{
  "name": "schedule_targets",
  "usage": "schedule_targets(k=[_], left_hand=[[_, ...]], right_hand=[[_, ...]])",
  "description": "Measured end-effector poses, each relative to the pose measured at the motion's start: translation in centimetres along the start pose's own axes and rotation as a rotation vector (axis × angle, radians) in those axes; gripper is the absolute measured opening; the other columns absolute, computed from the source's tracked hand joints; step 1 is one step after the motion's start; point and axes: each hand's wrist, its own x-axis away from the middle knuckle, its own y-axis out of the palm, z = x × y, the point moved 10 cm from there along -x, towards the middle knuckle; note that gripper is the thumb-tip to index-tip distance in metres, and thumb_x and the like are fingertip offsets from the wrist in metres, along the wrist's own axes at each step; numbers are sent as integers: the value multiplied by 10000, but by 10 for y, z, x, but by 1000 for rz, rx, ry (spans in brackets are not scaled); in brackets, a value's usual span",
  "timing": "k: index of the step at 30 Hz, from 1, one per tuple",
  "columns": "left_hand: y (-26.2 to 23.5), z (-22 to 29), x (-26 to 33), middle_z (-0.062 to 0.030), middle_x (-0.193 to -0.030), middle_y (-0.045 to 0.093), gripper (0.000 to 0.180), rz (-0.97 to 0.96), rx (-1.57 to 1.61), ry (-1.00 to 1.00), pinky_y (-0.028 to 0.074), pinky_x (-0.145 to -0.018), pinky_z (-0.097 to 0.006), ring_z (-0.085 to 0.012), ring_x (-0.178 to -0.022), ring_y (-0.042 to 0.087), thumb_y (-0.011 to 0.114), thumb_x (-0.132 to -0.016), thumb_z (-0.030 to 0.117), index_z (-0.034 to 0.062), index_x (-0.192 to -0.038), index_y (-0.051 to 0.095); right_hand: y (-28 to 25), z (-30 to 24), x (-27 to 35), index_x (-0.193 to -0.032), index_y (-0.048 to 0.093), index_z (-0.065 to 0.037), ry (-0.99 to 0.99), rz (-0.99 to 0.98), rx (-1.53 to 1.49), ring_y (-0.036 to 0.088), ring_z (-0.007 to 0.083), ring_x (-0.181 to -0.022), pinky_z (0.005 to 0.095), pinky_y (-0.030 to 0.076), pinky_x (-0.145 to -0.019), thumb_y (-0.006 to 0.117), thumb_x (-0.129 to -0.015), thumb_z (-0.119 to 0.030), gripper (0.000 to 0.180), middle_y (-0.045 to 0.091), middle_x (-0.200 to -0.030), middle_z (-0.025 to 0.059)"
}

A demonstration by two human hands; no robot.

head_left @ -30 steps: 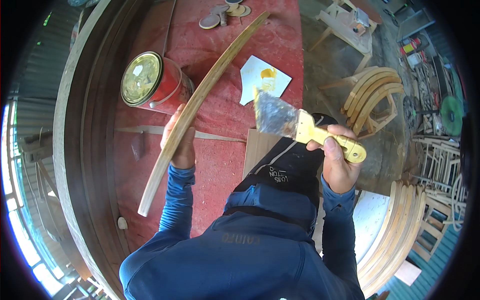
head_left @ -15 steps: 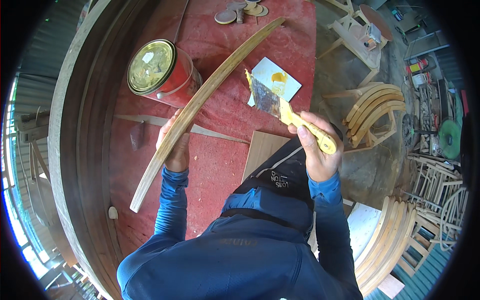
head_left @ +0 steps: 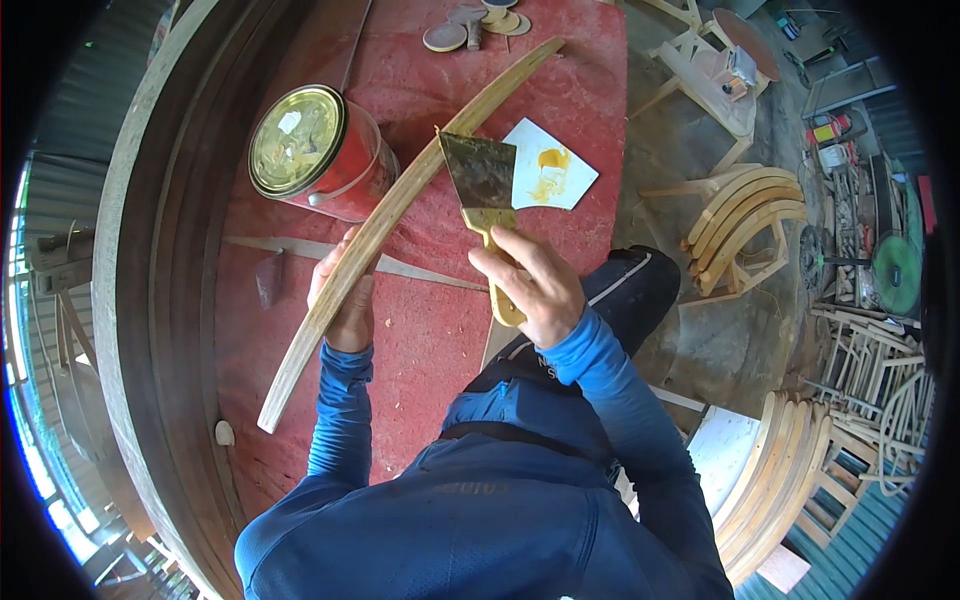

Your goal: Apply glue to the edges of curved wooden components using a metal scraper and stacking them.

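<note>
Left hand (head_left: 345, 290) curled around the middle of a long curved wooden strip (head_left: 400, 210), forearm coming up from below. Right hand (head_left: 530, 285) closed on the yellow handle of a putty knife (head_left: 485, 200), blade pointing up and away, just beside the strip. Strip slanting from lower left to upper right over the red table (head_left: 590, 90), beside a red paint can (head_left: 315, 150). White card (head_left: 555, 180) behind the blade.

Two forearms in blue long sleeves reach up from the lower edge. The left hand (head_left: 345, 300) is curled closed, fingers wrapped around what it grips. The right hand (head_left: 530, 285) is closed in a grip too, knuckles up, its wrist slightly bent.
</note>
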Motion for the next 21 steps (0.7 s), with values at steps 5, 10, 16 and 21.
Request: schedule_targets(k=[5, 10, 16, 21], left_hand=[[-2, -1, 5, -175, -1467, 499, 464, -22, -21, -11, 339, -1171, -580, -344, -1385, 462, 668, -925, 42, 57, -1361, 508], [5, 3, -1, -173, -1453, 512, 457, -36, 8, 8, 343, -1169, -580, -342, -1382, 466, 677, -918, 32, 59, -1348, 525], [2, 2, 3, -203, -1428, 537, 460, -43, -47, -5, 391, -1140, -494, -320, -1350, 499, 764, -853, 19, 50, -1277, 588], [6, 3, 2, -228, -1417, 547, 501, -12, -52, -16, 438, -1105, -406, -292, -1316, 533, 826, -811, 50, 41, -1259, 602]], right_hand=[[-18, -10, -1, -1248, 677, -84, 44, -62, -24, 660, 356, -1049, 411, 585, -895, 659, -826, -40, 425, 610, -1217, 190], [-51, -4, -3, -1171, 711, -57, 165, 19, -182, 699, 296, -966, 366, 595, -814, 732, -782, 66, 409, 657, -1150, 160], [-81, 15, -32, -1156, 704, -69, 160, 90, -71, 702, 277, -952, 343, 598, -798, 734, -790, 67, 392, 673, -1116, 138], [-56, -1, -21, -1181, 694, -79, 123, -35, -72, 693, 291, -962, 365, 602, -823, 746, -769, 41, 432, 662, -1148, 138]])
